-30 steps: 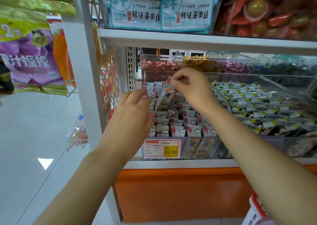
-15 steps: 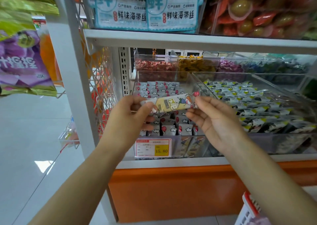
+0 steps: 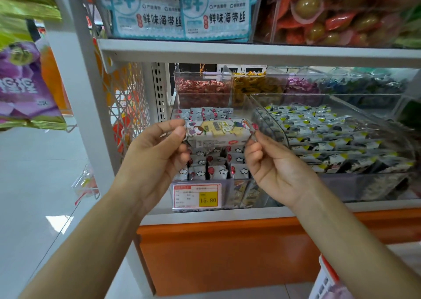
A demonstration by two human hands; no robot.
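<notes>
A small snack packet point(image 3: 218, 131), white and yellow with cartoon print, is stretched level between both hands in front of the shelf. My left hand point(image 3: 155, 159) pinches its left end between thumb and forefinger. My right hand point(image 3: 271, 162) pinches its right end the same way, other fingers curled. Right behind the packet stands a clear plastic bin point(image 3: 227, 187) holding several grey packets with red dots and white clouds.
A price tag point(image 3: 197, 195) reading 15.80 hangs on the bin's front. A second clear bin point(image 3: 369, 184) of black-and-yellow packets sits to the right. More candy bins stand behind, a white shelf point(image 3: 250, 52) with bagged goods above, a red-and-white basket point(image 3: 328, 280) at the lower right.
One second ago my right hand lifted the packet from the bin while the left reached in. Both hands now hold it level, and the view has shifted slightly.
</notes>
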